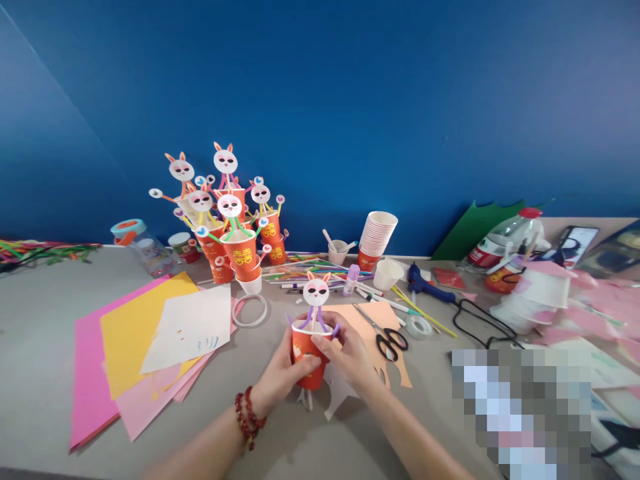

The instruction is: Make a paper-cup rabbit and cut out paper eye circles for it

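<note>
while left hand (281, 379) and right hand (351, 358) pinch the cup (306, 348), its sides lie hidden.

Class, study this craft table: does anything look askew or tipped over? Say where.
The stack of white cups leans rightward; a red-capped bottle lies on its side at right. The left hand and right hand hold the rabbit cup upright.

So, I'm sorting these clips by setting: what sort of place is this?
Likely a craft workshop table: coloured paper sheets, scissors, a glue gun and finished cup rabbits crowd it; the left hand and right hand hold another cup rabbit.
</note>
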The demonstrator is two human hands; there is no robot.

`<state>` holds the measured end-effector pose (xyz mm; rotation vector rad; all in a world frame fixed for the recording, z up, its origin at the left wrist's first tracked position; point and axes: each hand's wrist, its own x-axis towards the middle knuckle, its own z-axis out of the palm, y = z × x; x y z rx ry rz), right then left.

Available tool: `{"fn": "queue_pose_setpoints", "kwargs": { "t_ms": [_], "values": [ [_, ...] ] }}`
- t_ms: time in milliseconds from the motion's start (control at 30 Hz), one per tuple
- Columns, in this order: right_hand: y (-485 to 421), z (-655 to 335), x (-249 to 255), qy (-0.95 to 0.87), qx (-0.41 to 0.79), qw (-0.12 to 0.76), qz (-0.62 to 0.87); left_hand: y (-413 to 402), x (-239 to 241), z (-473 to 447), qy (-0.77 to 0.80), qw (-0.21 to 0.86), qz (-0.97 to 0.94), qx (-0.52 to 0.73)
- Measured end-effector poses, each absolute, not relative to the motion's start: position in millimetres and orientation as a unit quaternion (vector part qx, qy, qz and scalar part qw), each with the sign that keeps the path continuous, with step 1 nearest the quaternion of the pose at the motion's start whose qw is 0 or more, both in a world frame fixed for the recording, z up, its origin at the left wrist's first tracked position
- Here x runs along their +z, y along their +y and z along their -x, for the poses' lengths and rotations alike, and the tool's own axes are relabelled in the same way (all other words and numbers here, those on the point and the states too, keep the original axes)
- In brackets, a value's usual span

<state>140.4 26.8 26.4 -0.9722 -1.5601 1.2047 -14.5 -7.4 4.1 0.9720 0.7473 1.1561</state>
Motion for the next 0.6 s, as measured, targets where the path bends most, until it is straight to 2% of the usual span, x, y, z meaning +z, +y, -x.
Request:
{"fn": "queue_pose_setpoints", "kwargs": {
  "t_ms": [200, 400, 500, 600],
  "values": [
    [29, -145, 24, -0.613, 0.501, 0.462, 0.399, -3, 2, 14, 0.381, 0.627, -0.422, 0.533],
    [39, -153, 22, -0.556, 0.481, 0.516, 0.439, 3, 41, 36, 0.454, 0.595, -0.423, 0.510],
    [45, -158, 20, -0.550, 0.478, 0.499, 0.469, 4, 53, 58, 0.497, 0.552, -0.452, 0.494],
    [50, -162, 19, -0.577, 0.467, 0.467, 0.480, 3, 44, 83, 0.544, 0.479, -0.511, 0.462]
  ]
}}
